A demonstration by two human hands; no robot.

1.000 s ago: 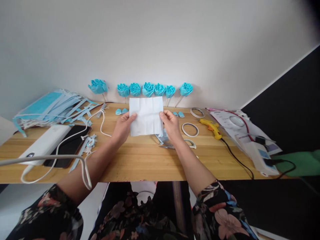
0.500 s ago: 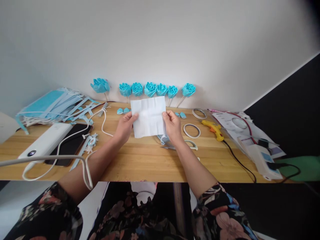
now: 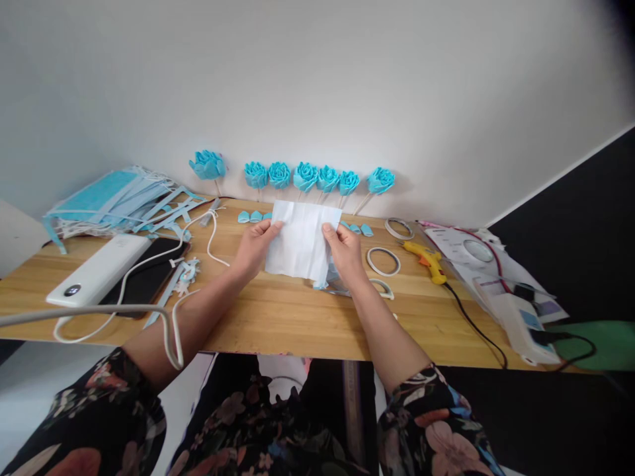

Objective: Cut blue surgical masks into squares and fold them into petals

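Note:
I hold a white rectangular sheet [image 3: 301,241] of thin mask fabric up above the wooden table [image 3: 278,317]. My left hand [image 3: 255,246] pinches its left edge and my right hand [image 3: 343,248] pinches its upper right edge. The sheet tilts slightly, its lower right corner drooping. Under my right hand lie light blue fabric scraps [image 3: 331,283]. Several blue fabric roses [image 3: 306,176] on sticks lean against the wall behind the sheet.
A pile of blue face masks [image 3: 106,198] and cut strips lies at the back left, beside a white power bank [image 3: 99,270], a phone [image 3: 149,274] and a white cable. Tape rings [image 3: 382,260], a yellow glue gun [image 3: 424,258] and plastic bags [image 3: 489,264] sit on the right.
The sheet has come lower and tilted, and my hands have drawn a little closer together on it. The camera has shifted slightly to the left.

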